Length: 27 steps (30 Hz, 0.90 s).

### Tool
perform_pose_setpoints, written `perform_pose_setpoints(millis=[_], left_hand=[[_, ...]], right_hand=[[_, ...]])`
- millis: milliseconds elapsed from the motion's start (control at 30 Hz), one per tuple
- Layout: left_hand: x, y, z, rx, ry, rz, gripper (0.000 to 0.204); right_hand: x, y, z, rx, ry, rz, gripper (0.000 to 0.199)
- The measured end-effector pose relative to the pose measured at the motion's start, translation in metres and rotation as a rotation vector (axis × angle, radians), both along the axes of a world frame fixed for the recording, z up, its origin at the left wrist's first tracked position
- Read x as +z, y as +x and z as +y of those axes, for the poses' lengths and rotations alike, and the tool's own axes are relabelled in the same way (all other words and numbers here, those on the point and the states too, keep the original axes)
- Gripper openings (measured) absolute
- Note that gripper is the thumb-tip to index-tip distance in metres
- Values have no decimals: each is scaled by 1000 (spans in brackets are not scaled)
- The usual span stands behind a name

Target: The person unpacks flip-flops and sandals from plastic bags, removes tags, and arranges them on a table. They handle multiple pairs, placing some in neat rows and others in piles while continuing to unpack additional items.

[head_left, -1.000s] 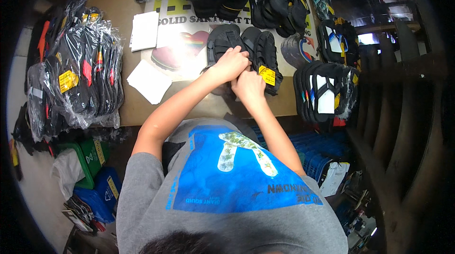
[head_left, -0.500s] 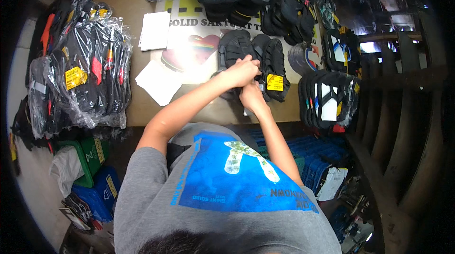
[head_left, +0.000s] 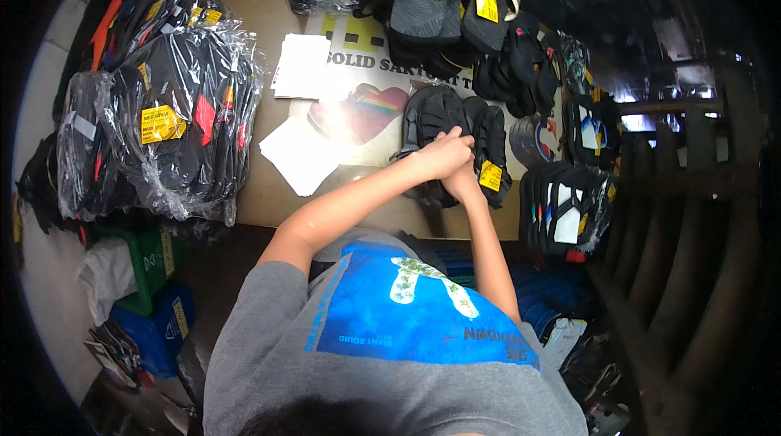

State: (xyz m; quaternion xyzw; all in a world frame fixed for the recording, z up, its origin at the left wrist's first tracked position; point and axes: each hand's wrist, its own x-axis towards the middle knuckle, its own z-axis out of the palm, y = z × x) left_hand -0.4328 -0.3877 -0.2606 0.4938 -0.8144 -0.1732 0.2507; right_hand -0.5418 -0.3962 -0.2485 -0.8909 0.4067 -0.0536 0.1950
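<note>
The right hand [head_left: 461, 181] sat low, the left hand [head_left: 446, 153] lapping just above it, fingers bent; how tightly either grip had closed, and on what, couldn't be told! Beside the right hand, a yellow rectangular tag [head_left: 490, 175]! The black, broad-strapped sandals [head_left: 438, 108] lay beneath and just beyond both hands on the brown bench [head_left: 268, 202], long axes running away from the body, the left hand reaching farther along them.
</note>
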Motion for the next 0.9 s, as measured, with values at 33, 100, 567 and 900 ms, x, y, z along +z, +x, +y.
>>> perform_pose_setpoints(millis=[33,100,567,900], left_hand=[[0,1,1,-35,61,42,28],[0,1,1,-53,98,113,28],[-29,33,13,326,215,966,36],[-70,9,12,603,1114,1307,59]], right_hand=[[4,-11,5,16,132,-161,31],[3,-28,22,4,64,-37,35],[-28,-10,-5,-140,304,18,24],[-18,2,2,-165,343,348,22]])
